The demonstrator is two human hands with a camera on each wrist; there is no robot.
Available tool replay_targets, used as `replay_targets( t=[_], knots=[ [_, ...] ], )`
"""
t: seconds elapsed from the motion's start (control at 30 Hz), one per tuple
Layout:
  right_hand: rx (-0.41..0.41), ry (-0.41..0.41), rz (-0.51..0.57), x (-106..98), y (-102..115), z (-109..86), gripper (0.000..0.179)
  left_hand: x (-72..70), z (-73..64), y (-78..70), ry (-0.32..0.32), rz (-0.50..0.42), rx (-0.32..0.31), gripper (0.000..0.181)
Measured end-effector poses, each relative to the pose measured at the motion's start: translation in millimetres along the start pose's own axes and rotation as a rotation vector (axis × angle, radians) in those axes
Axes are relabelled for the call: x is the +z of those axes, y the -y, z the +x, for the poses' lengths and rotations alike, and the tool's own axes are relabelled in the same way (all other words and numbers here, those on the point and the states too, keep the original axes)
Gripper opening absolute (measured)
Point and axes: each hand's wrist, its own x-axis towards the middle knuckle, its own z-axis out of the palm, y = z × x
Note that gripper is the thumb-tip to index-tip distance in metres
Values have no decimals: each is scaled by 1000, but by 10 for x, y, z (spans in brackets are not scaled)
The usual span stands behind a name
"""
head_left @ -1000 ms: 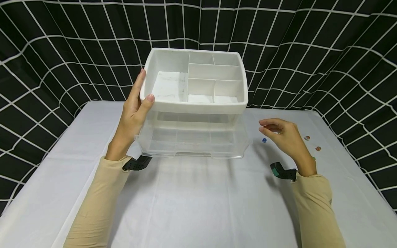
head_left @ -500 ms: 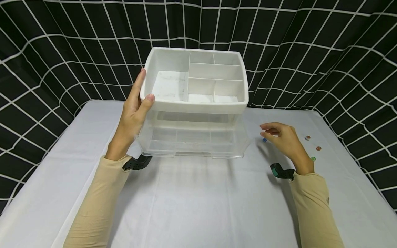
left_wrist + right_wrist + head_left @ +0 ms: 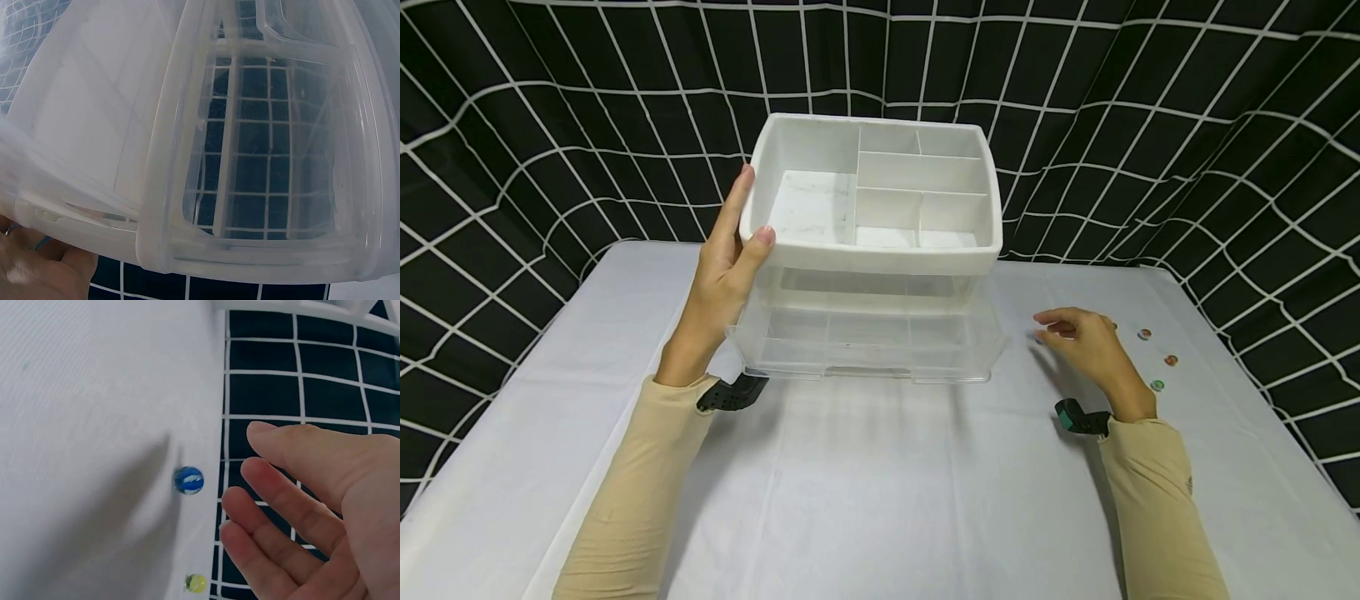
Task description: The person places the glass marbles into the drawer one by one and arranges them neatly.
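A white desktop organizer (image 3: 880, 260) with an upper tray of several compartments stands on the table, its clear drawer (image 3: 865, 372) pulled out at the front. My left hand (image 3: 718, 275) grips the organizer's left side, thumb over the front corner of the rim and fingers along the side. To the right, my right hand (image 3: 1086, 346) hovers close over a blue marble (image 3: 189, 480) with white swirls, its fingers loosely bent and nothing between them. The marble is mostly hidden behind the fingertips in the head view. A yellow marble (image 3: 197, 584) lies near the blue one in the right wrist view.
Right of the right hand lie a green marble (image 3: 1157, 386) and two reddish marbles, one nearer the back (image 3: 1144, 334) and one further right (image 3: 1171, 360). A white cloth covers the table (image 3: 865, 492). Black grid-patterned curtain (image 3: 1075, 58) rises behind and at both sides.
My right hand has lowered toward the blue marble, covering most of it in the head view. The green marble has come into sight beside the wrist. My left hand keeps its grip.
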Motion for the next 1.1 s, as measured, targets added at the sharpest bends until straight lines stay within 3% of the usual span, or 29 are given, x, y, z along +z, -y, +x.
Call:
replay_targets(
  t=[0.6, 1.1],
  knots=[
    [47, 71, -81, 74, -98, 28, 30, 3, 5, -8, -3, -11, 8, 62],
    [35, 95, -100, 111, -152, 25, 28, 1, 4, -8, 0, -27, 10, 63]
  ],
)
